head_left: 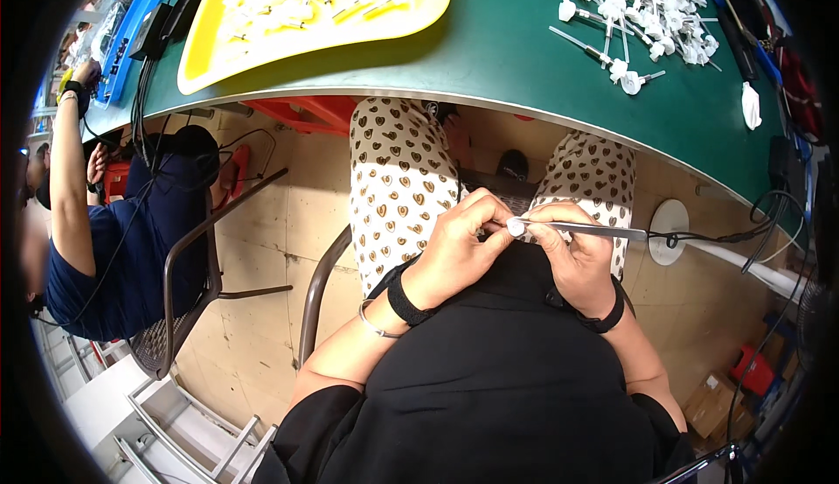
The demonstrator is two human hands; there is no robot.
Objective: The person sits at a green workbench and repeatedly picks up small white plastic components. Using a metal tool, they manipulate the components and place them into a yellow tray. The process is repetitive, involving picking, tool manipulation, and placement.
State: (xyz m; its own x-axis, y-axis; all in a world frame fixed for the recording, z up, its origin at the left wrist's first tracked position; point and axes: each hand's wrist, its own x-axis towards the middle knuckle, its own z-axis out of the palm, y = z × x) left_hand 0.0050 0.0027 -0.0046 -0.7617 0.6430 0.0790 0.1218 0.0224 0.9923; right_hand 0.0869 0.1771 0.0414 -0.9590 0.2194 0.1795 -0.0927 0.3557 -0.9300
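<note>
Head view: slim metal rod pinched by right hand, long axis running right; white cap at left end gripped by left hand fingertips.

Bright, even light, a soft shadow under the yellow tray; fisheye bends edges, corners black.

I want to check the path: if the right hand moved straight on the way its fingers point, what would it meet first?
Probably the left hand: the right hand points left, their fingertips almost touching around the small white piece.
</note>
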